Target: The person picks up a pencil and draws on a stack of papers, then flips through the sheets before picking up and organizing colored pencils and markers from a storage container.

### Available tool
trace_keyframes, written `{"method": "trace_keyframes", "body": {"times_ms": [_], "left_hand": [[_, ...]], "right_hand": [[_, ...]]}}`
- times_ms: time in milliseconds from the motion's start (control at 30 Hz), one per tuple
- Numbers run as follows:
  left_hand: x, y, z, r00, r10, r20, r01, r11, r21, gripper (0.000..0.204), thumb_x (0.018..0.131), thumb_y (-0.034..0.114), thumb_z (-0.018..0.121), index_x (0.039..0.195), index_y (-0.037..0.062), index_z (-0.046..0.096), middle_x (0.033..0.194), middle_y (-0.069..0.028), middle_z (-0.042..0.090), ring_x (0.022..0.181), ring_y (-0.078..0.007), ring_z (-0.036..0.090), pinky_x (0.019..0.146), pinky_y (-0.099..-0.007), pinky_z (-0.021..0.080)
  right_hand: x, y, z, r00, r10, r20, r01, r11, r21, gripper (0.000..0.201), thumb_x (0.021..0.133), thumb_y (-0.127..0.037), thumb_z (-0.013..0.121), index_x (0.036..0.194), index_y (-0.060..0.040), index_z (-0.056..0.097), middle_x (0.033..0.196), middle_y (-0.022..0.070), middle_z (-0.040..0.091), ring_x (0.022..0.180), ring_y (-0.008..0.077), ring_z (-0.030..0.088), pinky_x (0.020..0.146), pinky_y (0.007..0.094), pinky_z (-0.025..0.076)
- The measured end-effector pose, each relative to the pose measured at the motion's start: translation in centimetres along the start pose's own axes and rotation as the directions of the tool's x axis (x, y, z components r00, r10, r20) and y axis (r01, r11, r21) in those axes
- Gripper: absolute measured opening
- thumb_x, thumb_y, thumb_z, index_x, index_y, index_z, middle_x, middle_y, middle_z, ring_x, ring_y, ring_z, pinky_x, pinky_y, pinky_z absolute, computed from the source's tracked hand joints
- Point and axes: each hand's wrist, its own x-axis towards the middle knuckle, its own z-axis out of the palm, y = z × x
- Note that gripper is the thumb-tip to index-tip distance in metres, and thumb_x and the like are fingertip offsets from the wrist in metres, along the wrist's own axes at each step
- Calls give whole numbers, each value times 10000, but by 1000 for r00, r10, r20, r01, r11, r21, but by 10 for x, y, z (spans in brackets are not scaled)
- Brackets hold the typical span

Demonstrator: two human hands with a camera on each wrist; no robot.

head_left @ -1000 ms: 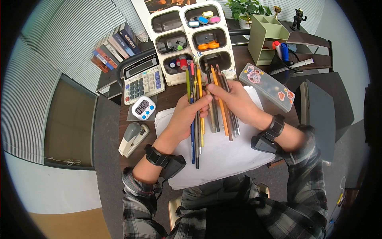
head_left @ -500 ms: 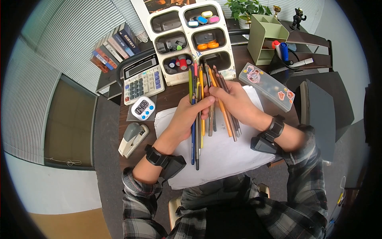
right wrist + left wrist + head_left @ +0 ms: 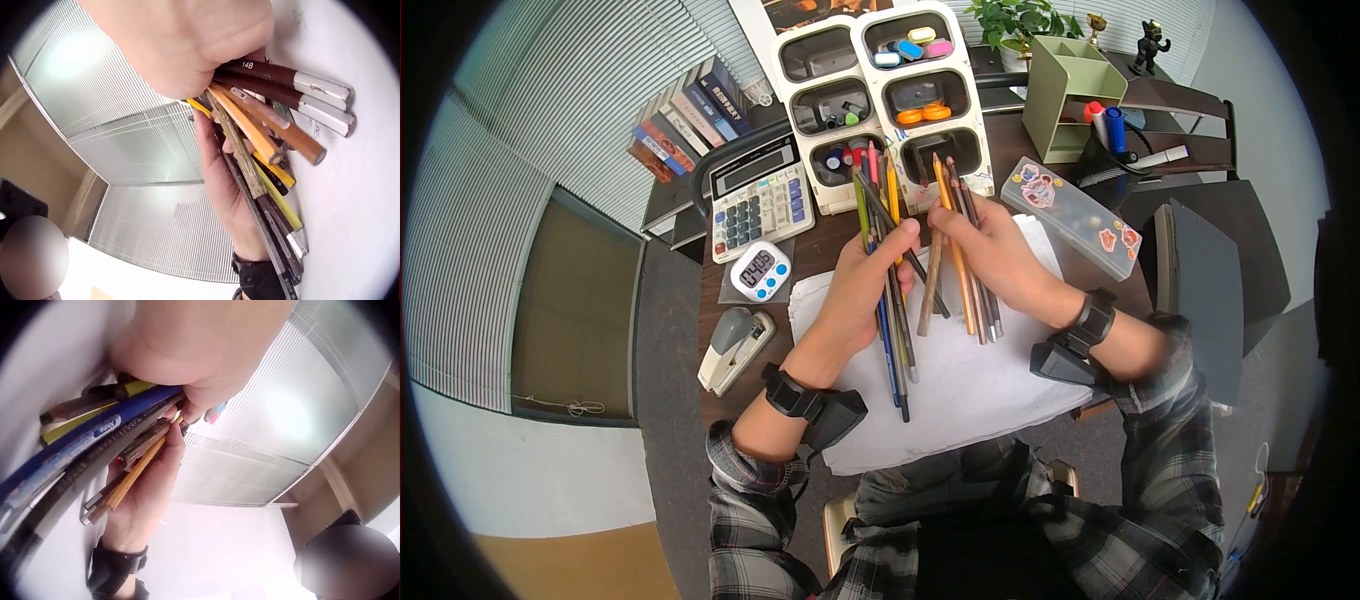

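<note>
My left hand (image 3: 862,288) grips a bundle of pencils, with a blue pencil (image 3: 888,340) and yellow, green and black ones in it. A dark pencil (image 3: 928,280) slants across that bundle under the thumb. Close beside it, my right hand (image 3: 1002,258) holds a second bundle, with an orange pencil (image 3: 967,300), brown ones and a worn olive-brown pencil (image 3: 931,285) at its left side. The right wrist view shows a dark red pencil (image 3: 269,70) marked 14B in that bundle. Both bundles point away from me, above white paper (image 3: 960,400).
Behind the hands stands a white organizer (image 3: 872,110) with erasers and small items in its compartments. To the left are a calculator (image 3: 762,205), a timer (image 3: 760,272) and a stapler (image 3: 737,350). A stickered pencil case (image 3: 1070,218) and a green holder (image 3: 1068,105) lie right.
The hands have drawn slightly apart, opening a gap between the bundles. The left bundle has tilted, and a dark pencil now crosses it at a slant.
</note>
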Motion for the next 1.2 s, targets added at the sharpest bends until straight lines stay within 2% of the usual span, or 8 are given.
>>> {"method": "trace_keyframes", "body": {"times_ms": [133,233,333,400,667,800,900,1200], "left_hand": [[5,-3,3,994,101,-45,-104,993,-54,244,992,349,623,938,116,575,763,18,558,684,-76,527,604,-228,438],[6,-5,1,990,138,15,-137,988,-77,257,1011,355,587,942,110,551,812,17,558,740,-77,537,636,-236,451],[-2,6,7,991,117,-68,-128,973,-192,254,1026,334,563,930,103,521,789,26,511,673,-67,496,595,-227,426],[-2,11,-1,975,212,-72,-223,937,-269,278,1023,316,576,881,87,508,761,12,491,584,-81,470,520,-249,402],[-1,12,-1,946,275,-172,-308,929,-207,304,1027,332,577,839,122,462,740,30,453,553,-56,416,504,-239,363],[4,9,-3,942,241,-236,-298,920,-252,269,1035,329,563,899,114,477,731,41,424,552,-46,371,498,-216,332],[6,6,-4,931,247,-270,-316,915,-251,283,1026,345,576,896,115,474,726,42,423,551,-48,368,505,-215,338],[14,1,-10,932,220,-288,-298,918,-262,305,998,353,618,856,120,482,725,31,454,562,-63,411,508,-236,357]], "right_hand": [[-1,-5,2,995,92,37,-98,970,222,329,1026,-288,529,1186,-11,603,820,42,650,723,92,573,670,257,463],[0,-6,1,986,147,76,-160,964,213,325,1036,-296,517,1206,-26,582,795,19,622,713,70,556,650,245,450],[0,-8,1,991,118,58,-127,972,197,305,1038,-302,513,1165,-33,584,749,-1,584,683,67,529,623,239,427],[2,-6,-1,994,103,37,-107,981,164,297,1037,-304,518,1142,-34,584,734,-8,565,672,62,511,609,235,414],[-5,-19,2,978,158,137,-190,948,256,262,994,-273,625,1081,-35,558,692,-17,525,598,53,470,544,225,379],[-14,-29,7,931,204,304,-259,953,155,315,934,-244,715,1039,-17,524,653,-17,519,505,67,519,458,246,404],[-23,-40,11,813,343,471,-368,929,-43,259,928,-198,709,1004,-23,534,586,2,512,467,81,513,426,261,407],[-25,-31,12,793,352,497,-384,922,-42,228,959,-160,653,869,-55,472,573,4,525,452,94,539,422,248,403]]}}
